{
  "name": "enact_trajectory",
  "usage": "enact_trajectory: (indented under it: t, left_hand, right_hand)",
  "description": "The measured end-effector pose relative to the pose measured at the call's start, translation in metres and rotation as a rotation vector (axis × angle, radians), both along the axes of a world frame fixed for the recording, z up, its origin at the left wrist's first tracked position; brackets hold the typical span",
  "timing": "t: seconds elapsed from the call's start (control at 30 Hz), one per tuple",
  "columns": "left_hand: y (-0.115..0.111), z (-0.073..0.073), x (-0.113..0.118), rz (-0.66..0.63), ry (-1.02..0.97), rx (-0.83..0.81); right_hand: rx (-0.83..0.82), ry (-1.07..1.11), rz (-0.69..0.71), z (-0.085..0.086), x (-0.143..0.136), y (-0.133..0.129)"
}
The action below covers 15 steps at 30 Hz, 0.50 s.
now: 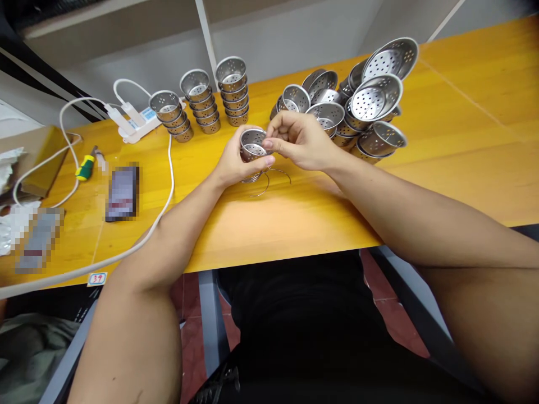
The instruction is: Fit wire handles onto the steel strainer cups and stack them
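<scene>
My left hand (236, 159) is wrapped round a small perforated metal cup (253, 140), holding it upright above the table with its mouth facing up. At the cup's right rim my right hand (300, 138) is closed in a pinch. Whatever is between its thumb and fingers is too small to make out. Thin curved metal wires (266, 184) lie just below the cup, partly hidden by my left hand.
Three stacks of perforated cups (202, 104) stand at the back, left of centre. Loosely piled cups (362, 106) fill the back right. Further left are a power strip (141, 124) with white cables, a green-and-yellow screwdriver (85, 167) and a blurred phone-like object (122, 192).
</scene>
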<state>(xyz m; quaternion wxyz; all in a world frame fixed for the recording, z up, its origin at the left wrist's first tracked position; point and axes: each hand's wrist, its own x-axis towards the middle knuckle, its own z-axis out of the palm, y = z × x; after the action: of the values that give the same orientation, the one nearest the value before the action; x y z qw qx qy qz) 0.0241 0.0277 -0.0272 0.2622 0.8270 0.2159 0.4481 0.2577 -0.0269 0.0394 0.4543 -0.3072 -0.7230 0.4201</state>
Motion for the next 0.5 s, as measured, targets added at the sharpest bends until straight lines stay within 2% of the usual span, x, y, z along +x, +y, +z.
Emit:
enact_trajectory:
  t: [0.23, 0.5]
  left_hand:
    - [0.0039, -0.0045, 0.0028, 0.015, 0.015, 0.037]
    - [0.0048, -0.0060, 0.0013, 0.016, 0.016, 0.051]
  right_hand:
    - [0.007, 0.032, -0.055, -0.0082, -0.0048, 0.0061]
    - [0.015, -0.007, -0.108, -0.0075, -0.0080, 0.0028]
